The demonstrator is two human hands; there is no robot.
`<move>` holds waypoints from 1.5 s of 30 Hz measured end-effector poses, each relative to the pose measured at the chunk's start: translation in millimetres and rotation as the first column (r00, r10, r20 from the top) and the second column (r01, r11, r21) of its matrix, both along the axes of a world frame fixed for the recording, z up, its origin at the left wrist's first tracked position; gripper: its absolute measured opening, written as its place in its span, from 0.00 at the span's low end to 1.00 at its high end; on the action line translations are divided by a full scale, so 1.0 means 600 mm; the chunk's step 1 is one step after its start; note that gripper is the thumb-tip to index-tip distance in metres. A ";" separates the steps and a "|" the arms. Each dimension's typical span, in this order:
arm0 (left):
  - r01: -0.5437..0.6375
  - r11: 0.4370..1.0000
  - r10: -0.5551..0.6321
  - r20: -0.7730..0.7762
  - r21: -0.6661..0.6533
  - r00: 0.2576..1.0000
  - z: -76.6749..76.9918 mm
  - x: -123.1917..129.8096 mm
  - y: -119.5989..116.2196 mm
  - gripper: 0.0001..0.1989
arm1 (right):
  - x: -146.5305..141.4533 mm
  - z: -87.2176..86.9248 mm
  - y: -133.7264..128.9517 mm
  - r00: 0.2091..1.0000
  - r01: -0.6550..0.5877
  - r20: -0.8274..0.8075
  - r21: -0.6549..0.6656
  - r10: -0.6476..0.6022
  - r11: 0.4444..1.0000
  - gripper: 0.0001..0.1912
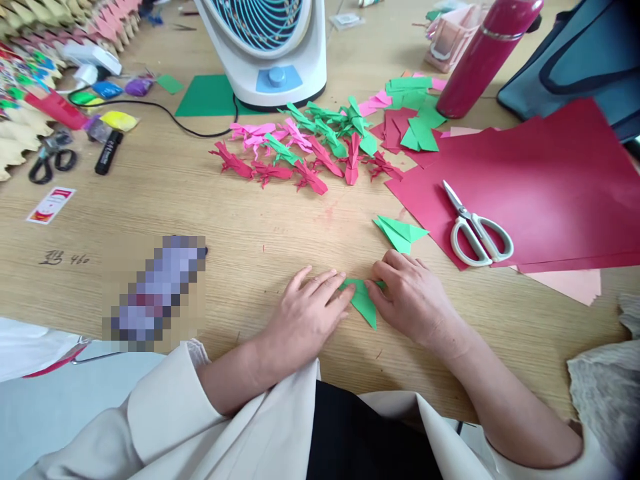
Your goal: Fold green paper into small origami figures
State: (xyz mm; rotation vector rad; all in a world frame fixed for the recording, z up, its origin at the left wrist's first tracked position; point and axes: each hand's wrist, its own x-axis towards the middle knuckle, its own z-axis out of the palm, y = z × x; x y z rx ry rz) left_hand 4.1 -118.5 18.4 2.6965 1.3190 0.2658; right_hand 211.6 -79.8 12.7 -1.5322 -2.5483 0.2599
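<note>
A small folded piece of green paper (365,308) lies on the wooden table in front of me, its point toward my body. My left hand (309,312) rests flat with fingers stretched out, the fingertips and thumb pressing the paper's left edge. At its right edge, my right hand (407,290) has curled fingers, with thumb and forefinger pinching the paper. Part of the sheet is hidden under both hands. Just beyond my right hand sits another folded green paper piece (400,232).
White-handled scissors (475,230) lie on red paper sheets (565,180) at right. Several folded red, pink and green figures (310,177) cluster ahead, before a fan (277,60). A red bottle (480,63) stands behind. A blurred-out object (157,290) and black marker (109,152) lie left.
</note>
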 end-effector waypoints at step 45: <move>0.153 0.758 0.382 0.621 -0.634 0.684 -0.006 0.028 0.114 0.09 | -0.001 0.008 0.022 0.337 -0.029 -0.740 -0.626 -0.582 0.779 0.22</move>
